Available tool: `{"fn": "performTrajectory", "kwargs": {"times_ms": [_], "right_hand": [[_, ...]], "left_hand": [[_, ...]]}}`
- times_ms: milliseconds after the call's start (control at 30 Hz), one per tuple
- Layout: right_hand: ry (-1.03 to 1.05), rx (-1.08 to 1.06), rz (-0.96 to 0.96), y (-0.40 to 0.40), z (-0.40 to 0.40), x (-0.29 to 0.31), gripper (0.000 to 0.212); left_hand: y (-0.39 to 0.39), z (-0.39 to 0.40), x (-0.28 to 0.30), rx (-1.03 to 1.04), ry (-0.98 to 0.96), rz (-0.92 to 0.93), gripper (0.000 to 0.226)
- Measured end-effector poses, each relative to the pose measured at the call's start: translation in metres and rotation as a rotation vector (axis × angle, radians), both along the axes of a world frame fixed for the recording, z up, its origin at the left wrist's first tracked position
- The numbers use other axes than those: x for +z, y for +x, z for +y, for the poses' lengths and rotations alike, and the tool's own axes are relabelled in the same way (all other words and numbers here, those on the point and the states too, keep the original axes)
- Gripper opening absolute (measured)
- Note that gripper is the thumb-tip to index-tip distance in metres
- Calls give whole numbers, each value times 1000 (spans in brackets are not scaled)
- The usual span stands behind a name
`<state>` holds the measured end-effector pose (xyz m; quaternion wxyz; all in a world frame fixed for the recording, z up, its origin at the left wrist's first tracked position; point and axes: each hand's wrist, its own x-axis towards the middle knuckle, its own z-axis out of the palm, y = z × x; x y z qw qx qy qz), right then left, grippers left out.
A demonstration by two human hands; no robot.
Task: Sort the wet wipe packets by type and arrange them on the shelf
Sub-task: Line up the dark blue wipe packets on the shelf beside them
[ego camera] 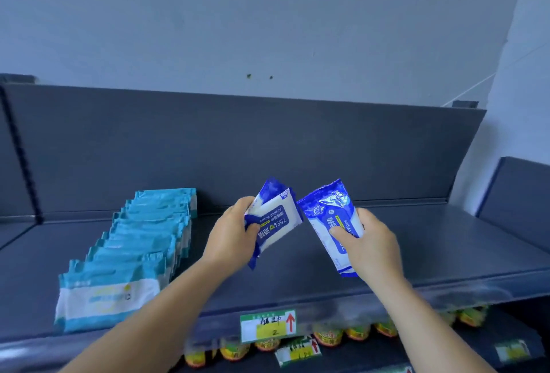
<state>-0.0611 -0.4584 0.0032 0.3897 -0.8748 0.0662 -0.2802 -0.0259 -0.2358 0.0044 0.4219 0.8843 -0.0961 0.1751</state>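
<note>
Each hand grips one glossy dark-blue-and-white plastic wipe packet above the grey shelf (416,241): left hand (235,235) holds the left packet (275,219), right hand (369,241) the right packet (330,220), long axes tilted, tops converging

Two dark blue wipe packets (275,219), about ten light blue packets (125,280)

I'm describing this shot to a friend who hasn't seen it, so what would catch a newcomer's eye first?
Two dark blue and white wet wipe packets held up mid-frame over the grey metal shelf: the left hand grips the one labelled alcohol wipes, the right hand grips the other. Next, the row of light blue and white wipe packets lined up on the shelf's left side.
</note>
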Motion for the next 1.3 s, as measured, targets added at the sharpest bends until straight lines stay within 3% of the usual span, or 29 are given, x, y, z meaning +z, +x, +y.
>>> {"fn": "performTrajectory", "kwargs": {"times_ms": [233, 467, 633, 733, 833, 1133, 1300], "right_hand": [[-90, 147, 99, 85, -22, 4, 21], [-71, 214, 151, 138, -27, 0, 26], [-23, 261, 176, 147, -28, 1, 27], [-10, 258, 197, 147, -30, 0, 26], [-49, 257, 225, 148, -29, -1, 22], [-48, 220, 213, 142, -14, 1, 24], [-83, 249, 238, 138, -10, 3, 23]], "left_hand": [[75, -1, -4, 73, 131, 144, 26], [122, -17, -16, 47, 335, 162, 30], [139, -20, -21, 55, 508, 73, 18], [145, -16, -23, 98, 599, -13, 29], [145, -11, -25, 125, 594, -17, 38], [139, -1, -32, 79, 570, 34, 35], [140, -7, -33, 76, 546, 144, 42]]}}
